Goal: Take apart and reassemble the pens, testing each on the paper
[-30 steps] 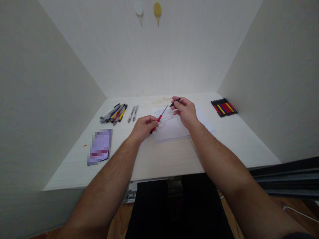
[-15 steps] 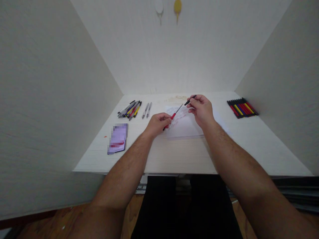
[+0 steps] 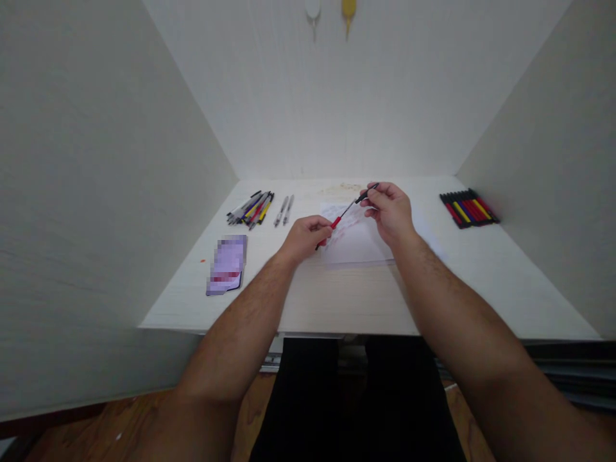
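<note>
Pale counter (image 3: 346,301), walled on three sides, with our dark-clothed legs (image 3: 308,398) at its near edge. Phone (image 3: 228,260), one, lying to our left.

Left hand (image 3: 303,237), one: thumb and fingers closed in a pinch on a red barrel (image 3: 335,222), from which a thin rod (image 3: 347,208) slants up and away. Right hand (image 3: 397,218), one: thumb and forefinger pinched on a black piece (image 3: 367,193), the other fingers loosely curled. Rod and black piece meet end to end, or nearly; we cannot tell whether one enters the other. We judge this a step of fine lining-up, one that calls for steady fingers and a straight axis.

Marked white paper (image 3: 366,249), beneath and beside the hands. Clear pens (image 3: 283,211), two, side by side. Mixed pens (image 3: 253,209), one heap, left. Coloured pens (image 3: 469,208), one neat row, right. Back wall (image 3: 351,109), bearing a white hook (image 3: 312,9) and a yellow hook (image 3: 349,8).
</note>
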Available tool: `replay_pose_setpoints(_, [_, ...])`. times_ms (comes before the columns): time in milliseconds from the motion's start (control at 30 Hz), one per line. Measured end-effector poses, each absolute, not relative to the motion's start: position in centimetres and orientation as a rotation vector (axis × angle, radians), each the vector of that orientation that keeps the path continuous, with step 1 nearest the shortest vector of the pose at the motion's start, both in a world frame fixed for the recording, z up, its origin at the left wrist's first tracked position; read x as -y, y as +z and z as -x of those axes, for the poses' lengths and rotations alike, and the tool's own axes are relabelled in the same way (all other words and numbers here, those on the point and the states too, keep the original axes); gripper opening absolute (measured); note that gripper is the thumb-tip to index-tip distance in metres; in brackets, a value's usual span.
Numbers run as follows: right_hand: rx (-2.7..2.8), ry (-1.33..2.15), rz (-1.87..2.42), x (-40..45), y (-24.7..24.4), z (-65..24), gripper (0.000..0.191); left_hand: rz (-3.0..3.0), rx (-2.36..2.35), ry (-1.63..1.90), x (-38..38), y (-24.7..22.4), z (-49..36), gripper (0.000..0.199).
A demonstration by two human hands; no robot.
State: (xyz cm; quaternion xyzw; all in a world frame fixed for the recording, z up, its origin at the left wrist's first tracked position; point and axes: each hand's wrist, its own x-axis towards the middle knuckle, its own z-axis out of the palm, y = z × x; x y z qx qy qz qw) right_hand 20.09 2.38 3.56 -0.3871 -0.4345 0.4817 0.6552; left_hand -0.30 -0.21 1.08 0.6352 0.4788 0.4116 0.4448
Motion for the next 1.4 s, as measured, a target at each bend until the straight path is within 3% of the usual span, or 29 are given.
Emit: replay_pose_setpoints(1400, [0.968,1.129,0.85,-2.3,3.65,-20.01,0.014,-1.566,-1.21,0.979,0.23,0.96,0.38,0.02])
